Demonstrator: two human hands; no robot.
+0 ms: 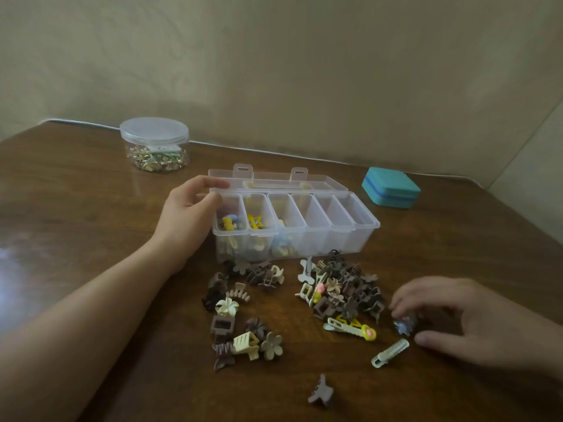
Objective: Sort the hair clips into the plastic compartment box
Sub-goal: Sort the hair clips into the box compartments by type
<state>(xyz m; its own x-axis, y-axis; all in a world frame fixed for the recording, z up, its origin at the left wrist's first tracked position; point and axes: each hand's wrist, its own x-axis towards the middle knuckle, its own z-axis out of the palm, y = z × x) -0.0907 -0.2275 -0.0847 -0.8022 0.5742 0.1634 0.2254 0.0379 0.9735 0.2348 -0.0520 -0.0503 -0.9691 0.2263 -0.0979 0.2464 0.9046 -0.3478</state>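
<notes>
Left hand [190, 205] curls its fingers on the clear compartment box's [361, 231] left end; right hand [463, 318], lower right, pinches a small grey-brown hair clip [403, 325]. No legible writing.

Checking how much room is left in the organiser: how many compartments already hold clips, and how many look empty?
compartment box, lid open, six compartments in the front row:
Holding clips: 3, the three nearest the left hand
Looking empty: 3, the three on the far side
Total: 6
</notes>
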